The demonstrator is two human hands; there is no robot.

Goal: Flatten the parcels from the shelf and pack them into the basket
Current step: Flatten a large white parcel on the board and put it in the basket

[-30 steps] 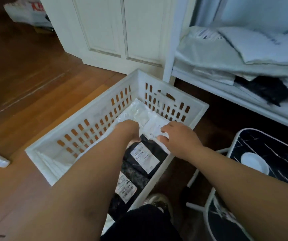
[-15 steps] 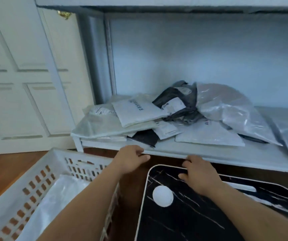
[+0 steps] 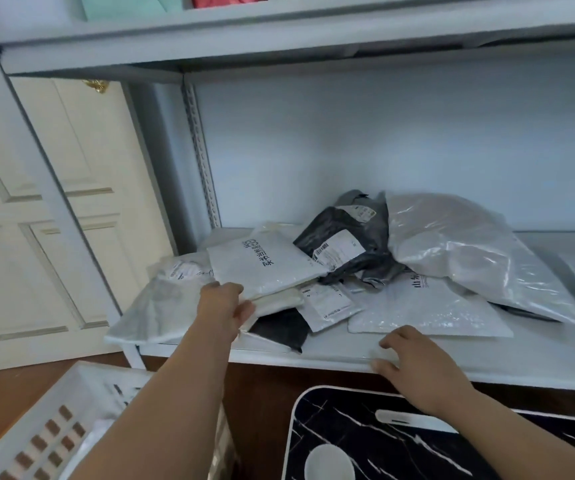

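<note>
Fetching next parcel from shelf [image 3: 348,355]. Near left: white slotted plastic basket [image 3: 36,427]. Left hand [image 3: 222,308] pinching edge of flat white mailer [image 3: 265,268], thumb under, fingers on top. Next, prob. pulling it free w/o dragging pile. Right hand [image 3: 414,358] resting loose on shelf edge, gripping nothing. Far right: puffy, glossy, crinkled poly bag [image 3: 469,244].

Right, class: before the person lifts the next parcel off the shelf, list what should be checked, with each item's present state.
1. Left hand has hold of the white printed parcel: ok, thumb and fingers pinch its near edge.
2. Right hand free to help: ok, resting open on the shelf edge.
3. Nothing lying on that parcel: ok, its top is bare.
4. Basket within reach: ok, below left.
5. Room left in basket: cannot tell.
</note>
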